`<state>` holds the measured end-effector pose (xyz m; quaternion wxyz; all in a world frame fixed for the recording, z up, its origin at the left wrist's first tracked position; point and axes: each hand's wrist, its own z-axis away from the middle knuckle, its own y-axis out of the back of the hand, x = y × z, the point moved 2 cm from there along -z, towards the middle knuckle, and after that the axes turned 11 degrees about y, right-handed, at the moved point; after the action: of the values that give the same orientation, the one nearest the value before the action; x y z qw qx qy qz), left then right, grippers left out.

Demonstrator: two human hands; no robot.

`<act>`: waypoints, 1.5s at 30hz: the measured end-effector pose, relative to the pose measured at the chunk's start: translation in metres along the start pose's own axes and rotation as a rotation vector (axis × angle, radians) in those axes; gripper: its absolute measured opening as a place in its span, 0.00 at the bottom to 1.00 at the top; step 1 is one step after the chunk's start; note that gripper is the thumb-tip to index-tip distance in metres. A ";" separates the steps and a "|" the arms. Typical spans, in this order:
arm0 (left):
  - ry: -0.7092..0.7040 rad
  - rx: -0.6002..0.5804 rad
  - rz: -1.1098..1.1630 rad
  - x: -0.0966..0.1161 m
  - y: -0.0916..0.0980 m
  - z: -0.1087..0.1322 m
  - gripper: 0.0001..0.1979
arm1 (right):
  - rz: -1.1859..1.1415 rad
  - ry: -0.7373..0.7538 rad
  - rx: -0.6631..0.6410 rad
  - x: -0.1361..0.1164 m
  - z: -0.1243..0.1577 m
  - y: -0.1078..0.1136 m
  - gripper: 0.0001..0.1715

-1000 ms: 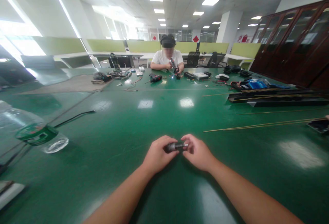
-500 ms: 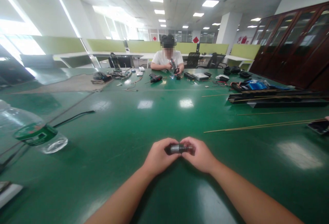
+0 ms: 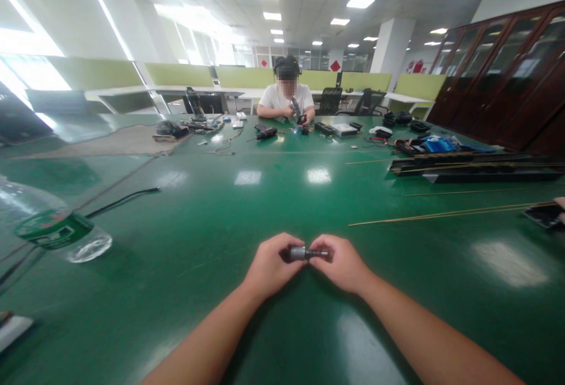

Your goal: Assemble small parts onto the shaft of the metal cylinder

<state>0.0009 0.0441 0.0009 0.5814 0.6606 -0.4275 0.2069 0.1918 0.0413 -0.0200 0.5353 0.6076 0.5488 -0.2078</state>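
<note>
Low over the green table (image 3: 212,208), both hands meet around a small grey metal cylinder with a narrower dark shaft (image 3: 298,253). It lies sideways between them; its exact kind is not clear. My left hand (image 3: 270,264) is closed round the thick end on the left, which its fingers partly cover. With thumb and fingers curled, my right hand (image 3: 343,264) grips around the thin end. The fingertips of the two hands are close together at the middle of the part.
A clear plastic bottle (image 3: 57,229) lies at left beside a black cable (image 3: 126,201). Thin brass-coloured rods (image 3: 424,216) and black channels (image 3: 477,168) lie at right. Across the table sits a co-worker (image 3: 286,99) holding a tool, near a red-black power drill (image 3: 265,132).
The thin shaft by my right hand now shows more clearly, the fingers there having shifted slightly. Both hands stay in nearly the same place. The whole view has moved a little.
</note>
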 end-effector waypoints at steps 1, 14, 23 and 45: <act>0.001 0.002 -0.002 0.000 0.000 0.000 0.10 | -0.002 -0.007 0.000 0.000 0.000 0.000 0.08; 0.045 0.019 -0.051 -0.003 0.001 0.000 0.12 | -0.037 -0.028 -0.002 -0.001 0.001 0.001 0.09; 0.156 -0.087 0.260 -0.008 -0.004 -0.003 0.14 | -0.145 -0.037 -0.015 0.003 0.001 -0.003 0.30; 0.157 -0.054 0.158 -0.004 0.000 -0.002 0.13 | -0.063 0.002 -0.060 0.004 0.002 -0.004 0.22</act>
<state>-0.0007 0.0474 -0.0016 0.6125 0.5909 -0.4366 0.2915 0.1907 0.0407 -0.0260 0.5458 0.5740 0.5740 -0.2076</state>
